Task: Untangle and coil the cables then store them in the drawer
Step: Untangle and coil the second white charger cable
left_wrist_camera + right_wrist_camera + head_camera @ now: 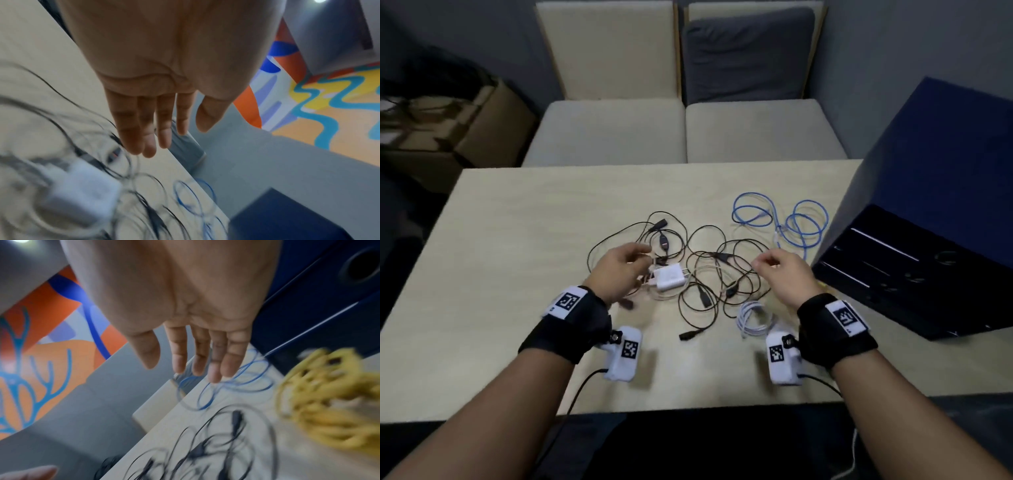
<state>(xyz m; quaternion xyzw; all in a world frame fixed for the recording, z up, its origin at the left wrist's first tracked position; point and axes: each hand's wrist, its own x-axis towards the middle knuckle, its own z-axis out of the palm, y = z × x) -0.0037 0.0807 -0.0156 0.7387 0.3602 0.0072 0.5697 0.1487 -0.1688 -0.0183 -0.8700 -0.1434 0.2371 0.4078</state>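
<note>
On the table (517, 212), nothing is put away yet. The black cables (714, 254) are heaped in a knot around the white charger (670, 278) in the middle. The blue cable (779, 230) is spread loose at the far right, and a white cable (751, 315) looks bundled at the near side. The left hand (616, 270) and right hand (786, 274) are held over the knot, fingers loose and apart, with nothing gripped. Untangling, coiling and storing are all left. The drawer box (928, 205) at the right is dark, so open or shut cannot be told. A yellow cable (320, 399) is blurred and mostly hidden from above.
</note>
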